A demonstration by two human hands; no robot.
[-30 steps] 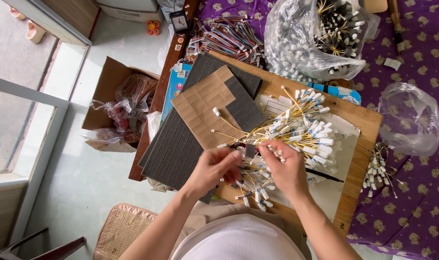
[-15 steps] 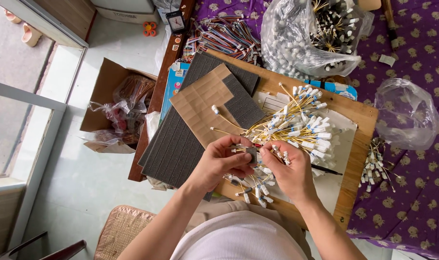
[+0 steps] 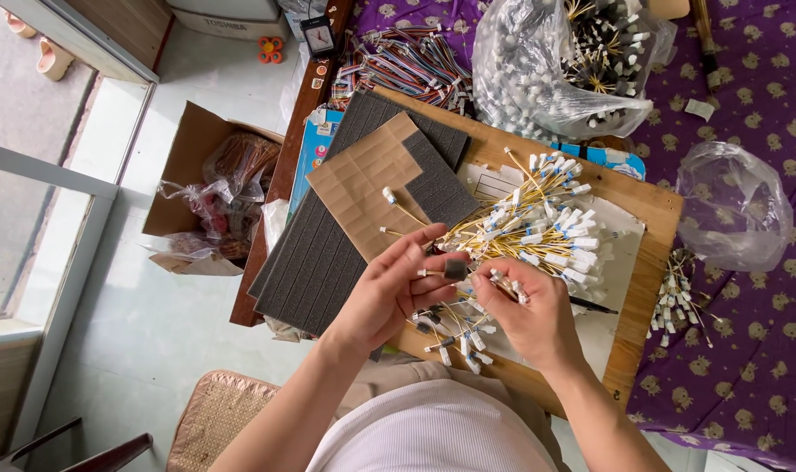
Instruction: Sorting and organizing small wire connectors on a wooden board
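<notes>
Left hand (image 3: 389, 293) pinches a small dark-capped wire lead (image 3: 450, 269) at the wooden board's (image 3: 651, 262) 8 o'clock; right hand (image 3: 533, 315), at its 3 o'clock, closes on more leads (image 3: 503, 284). Light, thin, probably bendable: best gripped at the cap.

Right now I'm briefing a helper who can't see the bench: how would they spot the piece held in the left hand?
Start at the wooden board on the purple cloth, then find the pile of yellow wires with white ends. Just below it, the left hand pinches a small dark grey block; unlike the white-tipped wires around it, it is dark and stubby.
</notes>
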